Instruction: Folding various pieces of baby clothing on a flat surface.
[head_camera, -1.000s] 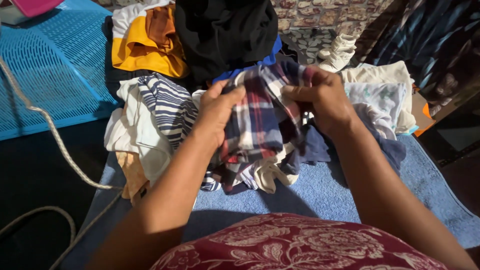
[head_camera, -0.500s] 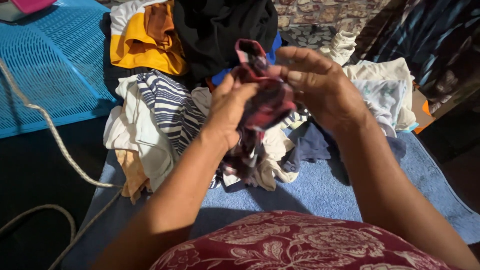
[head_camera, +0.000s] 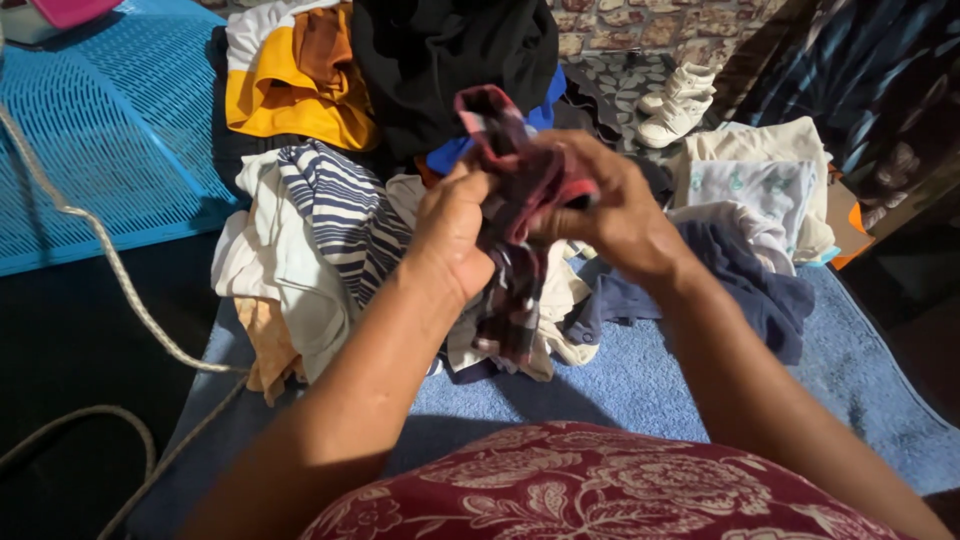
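Your left hand (head_camera: 455, 235) and right hand (head_camera: 610, 205) both clenched on a bunched plaid cloth (head_camera: 515, 200), its shape hidden in folds, raised over the soft clothes pile (head_camera: 330, 230), blue towel (head_camera: 640, 385) beneath.

Subject under observation: one person, seen from above. Both forearms are bare from the lower frame edge up to the wrists; no sleeve is visible on either arm. The left hand (head_camera: 455, 225) and right hand (head_camera: 610, 205), near the centre of the frame, carry no gloves. No watch, bangle or ring can be made out (parts of the fingers are hidden by cloth). At the bottom centre of the frame the person wears a dark red garment (head_camera: 590, 485) printed with a pale cream floral pattern of large blooms and curling leaves.
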